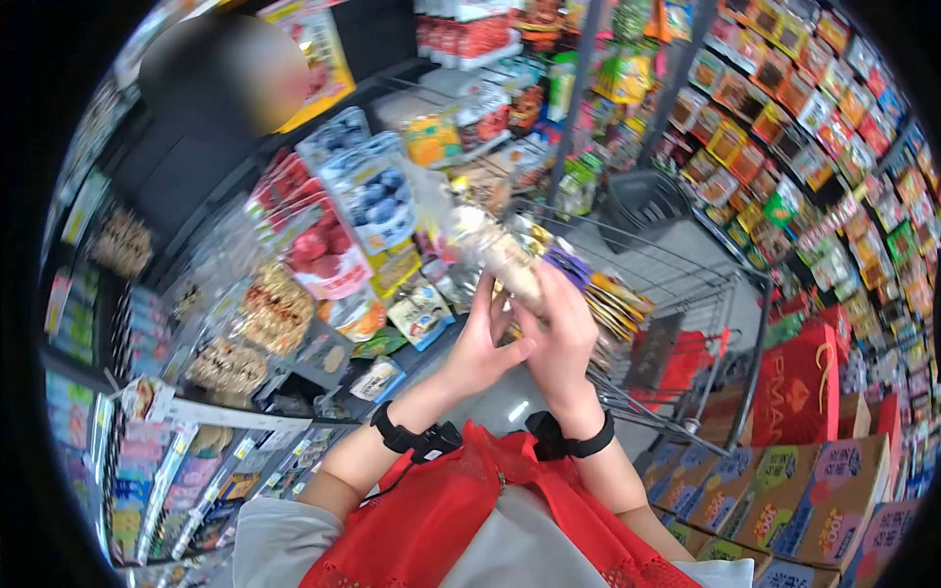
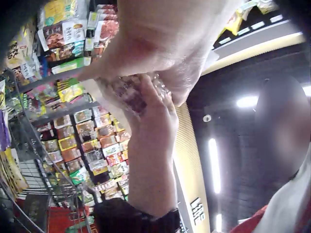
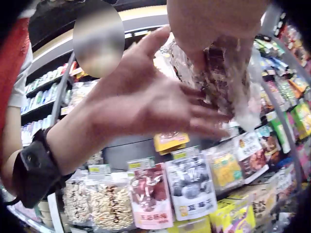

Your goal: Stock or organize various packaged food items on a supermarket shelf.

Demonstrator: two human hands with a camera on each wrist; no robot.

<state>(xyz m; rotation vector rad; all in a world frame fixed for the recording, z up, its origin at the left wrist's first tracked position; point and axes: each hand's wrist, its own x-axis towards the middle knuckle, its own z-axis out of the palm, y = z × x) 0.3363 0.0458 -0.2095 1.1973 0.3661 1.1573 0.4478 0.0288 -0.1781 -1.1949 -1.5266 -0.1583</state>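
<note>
A clear plastic bag with pale and dark contents (image 1: 505, 260) is held up in front of the chest, long and tilted, partly blurred in the head view. My right hand (image 1: 567, 338) grips its lower end, and its fingers bend round the bag (image 2: 131, 94) in the left wrist view. Beside it, my left hand (image 1: 482, 348) is spread, with fairly straight fingers touching the bag's side. The right wrist view shows that left hand (image 3: 146, 99) palm out against the dark-looking bag (image 3: 223, 73); the right palm hides part of the bag.
A display of hanging snack pouches (image 1: 377, 196) and bagged nuts (image 1: 274, 309) stands at the left. A wire shopping cart (image 1: 725, 294) holding packets is at the right. Beyond it are a red gift bag (image 1: 799, 387), stacked cartons (image 1: 765, 495) and a dark basket (image 1: 642, 201).
</note>
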